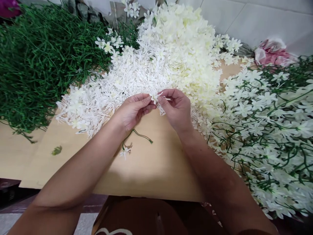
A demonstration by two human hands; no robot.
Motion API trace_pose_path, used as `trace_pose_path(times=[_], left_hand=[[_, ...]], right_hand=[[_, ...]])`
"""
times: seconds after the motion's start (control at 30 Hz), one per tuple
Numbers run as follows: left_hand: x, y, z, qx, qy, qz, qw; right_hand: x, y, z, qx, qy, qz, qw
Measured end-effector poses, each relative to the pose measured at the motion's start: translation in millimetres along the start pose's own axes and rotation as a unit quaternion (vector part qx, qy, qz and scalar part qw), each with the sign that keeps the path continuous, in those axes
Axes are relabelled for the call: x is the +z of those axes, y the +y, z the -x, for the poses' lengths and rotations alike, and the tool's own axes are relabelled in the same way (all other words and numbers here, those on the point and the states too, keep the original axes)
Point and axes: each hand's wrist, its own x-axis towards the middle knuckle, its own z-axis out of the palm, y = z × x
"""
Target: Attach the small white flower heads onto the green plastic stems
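Observation:
Both hands meet over the near edge of a heap of loose white stamen pieces (pixel 137 78). A small white artificial flower (pixel 154 97) is pinched between them. My left hand (pixel 135 109) grips it from the left with thumb and forefinger. From the other side my right hand (pixel 177 106) closes thumb and forefinger on a thin white piece at the flower. Below my left hand, a green plastic stem (pixel 141 135) lies on the cardboard, running partly under the hand. A white blossom (pixel 125 151) is at its lower end.
A large pile of green stems (pixel 49 58) fills the left. Cream petals (pixel 193 49) are heaped at the back centre. Assembled white flower sprays (pixel 269 130) cover the right. A small green scrap (pixel 56 150) lies on the cardboard (pixel 156 176). A pink and white plastic bag (pixel 275 54) sits by the wall.

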Motion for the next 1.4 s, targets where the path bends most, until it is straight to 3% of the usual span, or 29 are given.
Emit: trace_pose_path(times=[0.5,0.77,1.2,1.33,1.4], left_hand=[[-3.7,-4.7,-10.7,0.024,-0.010,-0.021,0.999],[-6.5,-7.3,-11.7,0.027,-0.018,-0.009,0.999],[-2.1,0.0,-4.6,0.082,-0.021,-0.070,0.994],[-3.5,5.3,5.0,0.099,-0.011,-0.165,0.981],[-8.0,8.4,17.2,0.149,-0.019,-0.289,0.946]], right_hand=[[-1.0,8.6,0.5,-0.034,-0.026,0.054,0.998],[-0.5,5.1,5.1,-0.119,-0.026,0.137,0.983],[-0.2,-0.4,6.3,-0.015,-0.075,0.056,0.995],[-1.0,-1.3,5.6,-0.015,-0.068,0.047,0.996],[-2.9,-1.6,3.9,-0.014,-0.050,0.043,0.998]])
